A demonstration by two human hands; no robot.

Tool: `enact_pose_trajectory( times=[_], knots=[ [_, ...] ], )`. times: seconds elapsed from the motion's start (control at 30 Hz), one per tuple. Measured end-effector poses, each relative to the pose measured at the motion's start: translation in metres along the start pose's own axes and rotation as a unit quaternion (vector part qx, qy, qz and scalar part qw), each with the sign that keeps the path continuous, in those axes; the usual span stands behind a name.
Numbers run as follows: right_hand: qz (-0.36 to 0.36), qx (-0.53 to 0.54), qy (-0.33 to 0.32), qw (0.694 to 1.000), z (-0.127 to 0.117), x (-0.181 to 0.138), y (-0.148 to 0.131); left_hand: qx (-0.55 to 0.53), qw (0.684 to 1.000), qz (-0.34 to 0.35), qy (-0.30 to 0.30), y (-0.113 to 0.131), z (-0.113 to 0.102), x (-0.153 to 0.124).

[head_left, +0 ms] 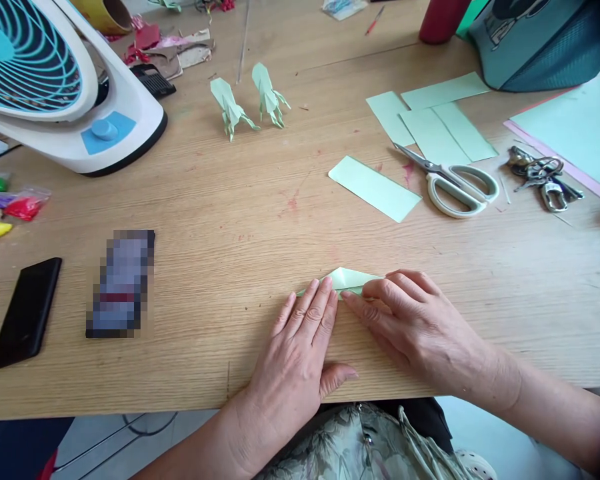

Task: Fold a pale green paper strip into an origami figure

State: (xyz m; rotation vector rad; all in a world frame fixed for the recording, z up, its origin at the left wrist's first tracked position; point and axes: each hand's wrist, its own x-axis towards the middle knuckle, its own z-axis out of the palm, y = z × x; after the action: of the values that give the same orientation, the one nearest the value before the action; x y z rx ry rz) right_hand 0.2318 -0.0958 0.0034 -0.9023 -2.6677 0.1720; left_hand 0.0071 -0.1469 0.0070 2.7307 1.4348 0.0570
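Observation:
A small piece of folded light-green paper (347,277) lies on the table near its front edge. My left hand (300,347) rests flat on the paper's left part, fingers stretched out and thumb apart. At the right end, my right hand (413,317) has its fingers curled, with thumb and forefinger pinching the paper's lower edge. Part of the paper is hidden under both hands. Beyond it lies a flat green paper strip (375,189). Two folded green paper figures (230,107) stand farther back.
White-handled scissors (453,180) lie right of the strip, beside a bunch of keys (545,175). More green paper pieces (437,130) overlap behind them. A fan (105,127) stands at the back left, with two phones (26,310) in front. A teal bag (540,50) is at the back right.

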Motion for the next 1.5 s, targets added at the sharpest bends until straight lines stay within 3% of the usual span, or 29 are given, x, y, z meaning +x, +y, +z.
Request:
enact_pose_trajectory(
  times=[0.1,0.27,0.53,0.9,1.13,1.5],
  knots=[
    [0.007,0.002,-0.006,1.000,0.001,0.002,-0.001,-0.007,1.000,0.022,0.000,-0.001,-0.001,0.003],
    [0.002,-0.008,0.003,1.000,-0.001,0.002,0.002,0.009,1.000,-0.003,-0.010,0.003,-0.003,0.008],
    [-0.037,-0.001,0.047,0.998,-0.009,-0.024,0.010,0.004,1.000,0.018,0.005,0.003,0.001,0.009],
    [-0.028,-0.044,0.023,0.998,-0.004,-0.015,0.003,0.024,1.000,-0.002,0.010,0.007,0.000,0.012],
    [-0.020,-0.087,0.016,0.996,-0.003,-0.004,-0.017,0.036,0.999,-0.003,0.001,0.008,-0.002,0.011],
    [0.064,-0.133,0.013,0.989,0.001,0.004,-0.051,0.012,1.000,-0.015,0.009,0.009,-0.001,0.013]
  ],
)
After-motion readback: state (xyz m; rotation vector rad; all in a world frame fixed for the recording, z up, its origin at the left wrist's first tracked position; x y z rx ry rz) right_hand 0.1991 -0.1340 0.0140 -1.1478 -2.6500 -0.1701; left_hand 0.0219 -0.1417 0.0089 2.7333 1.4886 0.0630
